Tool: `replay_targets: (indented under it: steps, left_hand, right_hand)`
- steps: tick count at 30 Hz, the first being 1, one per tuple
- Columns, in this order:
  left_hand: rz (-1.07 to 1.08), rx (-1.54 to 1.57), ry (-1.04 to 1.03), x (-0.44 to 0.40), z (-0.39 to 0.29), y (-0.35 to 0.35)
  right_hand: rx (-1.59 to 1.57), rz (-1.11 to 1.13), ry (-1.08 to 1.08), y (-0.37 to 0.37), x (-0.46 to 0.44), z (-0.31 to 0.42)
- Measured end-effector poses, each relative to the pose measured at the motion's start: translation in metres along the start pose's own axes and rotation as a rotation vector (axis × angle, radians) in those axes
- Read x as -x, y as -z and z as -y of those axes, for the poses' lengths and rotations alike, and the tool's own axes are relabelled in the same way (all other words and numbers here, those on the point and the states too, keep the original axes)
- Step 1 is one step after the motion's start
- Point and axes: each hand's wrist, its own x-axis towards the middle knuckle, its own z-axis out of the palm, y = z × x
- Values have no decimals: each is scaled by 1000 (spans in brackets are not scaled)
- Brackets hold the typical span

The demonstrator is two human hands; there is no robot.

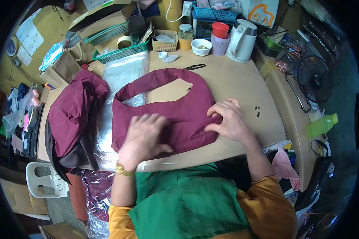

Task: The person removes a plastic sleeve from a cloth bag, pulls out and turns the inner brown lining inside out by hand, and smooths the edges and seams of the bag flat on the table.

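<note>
A maroon cloth shoulder bag (175, 107) lies on the table, its strap looped toward the far side. My right hand (227, 119) pinches the bag's right edge between thumb and fingers. Over the bag's front left part is my left hand (145, 133), slightly blurred, palm down with thumb and fingers apart. Whether it presses on the cloth is hard to tell. To the left, a heap of maroon and dark cloth (73, 111) hangs partly over the table edge.
Clear plastic sleeves (125, 71) lie beside and partly under the bag. A black thread snipper or cutter (195, 67) rests beyond it. A white electric kettle (242, 42), a bowl (201, 47) and green baskets (121, 51) line the back. A white plastic stool (48, 181) stands lower left.
</note>
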Motion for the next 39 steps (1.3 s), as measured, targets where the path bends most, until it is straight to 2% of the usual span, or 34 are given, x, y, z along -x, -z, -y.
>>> replay_targets:
  steps: [1, 2, 4, 5, 7, 11, 17, 20, 22, 23, 25, 27, 30, 33, 37, 39]
  left_hand:
    - [111, -74, 75, 11, 9, 7]
    - [71, -111, 78, 21, 18, 5]
    - [94, -106, 69, 37, 46, -12]
    - [93, -106, 76, 45, 55, -13]
    - [-136, 2, 147, 58, 66, -12]
    - [-263, 112, 197, 74, 80, -27]
    - [-276, 179, 172, 89, 112, -86]
    - [-260, 204, 199, 87, 105, -89]
    - [-779, 72, 217, 78, 68, -69]
    - [-852, 136, 167, 78, 49, -70]
    - [-663, 390, -213, 74, 25, -85]
    - [-408, 416, -366, 41, -25, -79]
    - [-294, 360, -404, -1, -55, -120]
    - [-176, 195, -313, -22, -70, -136]
    - [-153, 257, -330, -27, -68, -143]
    - [-269, 337, -465, -22, -60, -152]
  right_hand:
    - [-37, -71, -6, 1, -3, 9]
    - [-48, -58, -5, -4, -2, 10]
    - [149, 116, 47, -11, -3, 7]
    - [148, 118, 53, -14, -4, 2]
    - [120, 41, 58, -19, -2, -11]
    - [86, -32, -6, -19, 7, -18]
    - [102, -56, 69, -40, 21, -40]
    - [187, -74, 146, -46, 22, -43]
    - [50, -109, 72, -38, 18, -38]
    - [54, -110, 66, -39, 16, -38]
    - [-55, -245, 52, -41, 6, -38]
    - [-66, -182, 26, -41, -4, -37]
    - [-81, -86, 28, -40, -18, -34]
    - [-75, -16, 43, -36, -23, -28]
    - [-41, 44, 111, -35, -18, -29]
    - [6, 56, 163, -36, -15, -24]
